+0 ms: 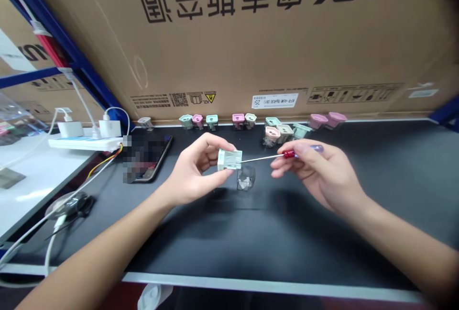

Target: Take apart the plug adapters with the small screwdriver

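My left hand (195, 171) pinches a small pale-green plastic piece (230, 159) between thumb and fingers, above the black table. In my right hand (322, 171) is a screwdriver (289, 153) with a red and clear purplish handle, its thin metal shaft pointing left. The shaft's tip meets the right side of the green piece; whether it sits inside an opening I cannot tell. Just below the piece lies a clear, see-through plastic part (245, 179) on the table.
Several small pink, green and cream pieces (283, 130) line the table's back edge before a large cardboard box (222, 51). At left are a phone (158, 159), a white power strip (84, 143) with chargers, and loose cables (50, 248).
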The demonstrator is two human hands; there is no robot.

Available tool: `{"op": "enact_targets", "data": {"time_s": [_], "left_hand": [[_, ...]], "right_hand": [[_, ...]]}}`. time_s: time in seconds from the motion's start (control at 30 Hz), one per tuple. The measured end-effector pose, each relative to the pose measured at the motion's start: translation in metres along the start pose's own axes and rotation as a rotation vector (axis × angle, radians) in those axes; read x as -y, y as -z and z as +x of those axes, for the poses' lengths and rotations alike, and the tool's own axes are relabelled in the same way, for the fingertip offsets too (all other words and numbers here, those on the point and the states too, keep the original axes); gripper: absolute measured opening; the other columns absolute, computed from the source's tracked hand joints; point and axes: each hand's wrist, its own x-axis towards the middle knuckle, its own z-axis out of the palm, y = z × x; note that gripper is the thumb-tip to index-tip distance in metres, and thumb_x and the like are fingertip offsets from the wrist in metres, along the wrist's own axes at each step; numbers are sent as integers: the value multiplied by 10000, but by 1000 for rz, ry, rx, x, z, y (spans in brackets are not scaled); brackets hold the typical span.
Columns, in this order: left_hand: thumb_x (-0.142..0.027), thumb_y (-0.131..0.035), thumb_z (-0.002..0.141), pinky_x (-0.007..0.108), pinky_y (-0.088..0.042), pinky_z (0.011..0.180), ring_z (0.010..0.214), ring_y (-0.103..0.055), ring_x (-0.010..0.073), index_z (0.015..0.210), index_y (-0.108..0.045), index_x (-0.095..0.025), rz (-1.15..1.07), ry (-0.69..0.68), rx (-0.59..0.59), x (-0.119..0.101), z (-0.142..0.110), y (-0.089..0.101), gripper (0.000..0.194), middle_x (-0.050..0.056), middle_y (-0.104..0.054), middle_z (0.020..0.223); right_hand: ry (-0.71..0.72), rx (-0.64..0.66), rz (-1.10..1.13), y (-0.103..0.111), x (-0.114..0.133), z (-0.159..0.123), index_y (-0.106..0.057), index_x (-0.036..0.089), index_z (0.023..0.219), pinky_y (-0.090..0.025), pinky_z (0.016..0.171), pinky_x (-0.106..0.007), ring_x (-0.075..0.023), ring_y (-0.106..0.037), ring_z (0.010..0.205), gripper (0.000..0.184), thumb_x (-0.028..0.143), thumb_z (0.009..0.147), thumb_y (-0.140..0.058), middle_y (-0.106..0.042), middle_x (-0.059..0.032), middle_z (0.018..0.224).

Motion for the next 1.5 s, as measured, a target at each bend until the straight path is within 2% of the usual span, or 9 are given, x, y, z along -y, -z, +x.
{"op": "enact_targets", "data": {"time_s": [0.23,0.47,0.67,0.83,1.0,1.17,1.37,1.5], "left_hand": [[-150,-779,835,273,-591,830,919,-690,155,1104,-590,-189,12,3,27,-1,1,3,331,106,-691,1121],[-113,-762,839,244,-579,858,932,-685,134,1112,-607,-178,42,-23,51,-1,2,3,320,97,-684,1136],[-163,-769,847,258,-581,827,918,-684,147,1123,-615,-169,106,-12,48,0,2,5,316,115,-686,1153],[-147,-773,844,265,-574,800,902,-690,149,1095,-597,-199,-22,-7,43,0,3,4,311,104,-693,1151],[-73,-764,829,244,-563,791,895,-684,129,1053,-587,-201,-106,-43,62,-3,4,1,313,81,-699,1123],[-119,-767,842,253,-566,817,921,-683,139,1069,-585,-191,-47,-17,49,1,3,1,299,98,-689,1135],[-147,-765,851,250,-563,840,926,-680,135,1104,-581,-196,-7,1,-20,8,3,2,317,92,-686,1149],[-126,-771,840,235,-552,836,923,-680,127,1093,-588,-196,-55,9,-10,7,3,1,320,82,-693,1144]], "right_hand": [[-44,15,6,3,-2,4,-771,182,960,-648,730,-341,-218,-776,698,250,414,950,-679,-802,-82,834],[52,42,-102,4,2,2,-772,188,975,-649,725,-367,-235,-782,703,229,395,961,-675,-803,-77,831],[131,8,-262,1,7,-5,-765,206,1011,-644,761,-368,-230,-787,730,181,356,970,-673,-804,-60,844],[70,45,-115,1,7,-2,-771,197,994,-652,746,-386,-242,-786,719,215,386,964,-672,-805,-72,840],[-17,61,33,1,5,2,-774,180,955,-653,719,-339,-226,-785,705,236,392,964,-669,-806,-87,832],[42,26,-47,2,1,0,-766,180,989,-645,739,-350,-233,-785,724,231,386,974,-660,-802,-86,843],[127,-10,-136,2,-8,-4,-749,202,1061,-630,785,-379,-245,-790,771,189,350,972,-672,-806,-81,920],[73,-5,-74,2,-9,-1,-753,183,1032,-632,777,-351,-234,-790,763,219,374,978,-660,-807,-90,902]]}}
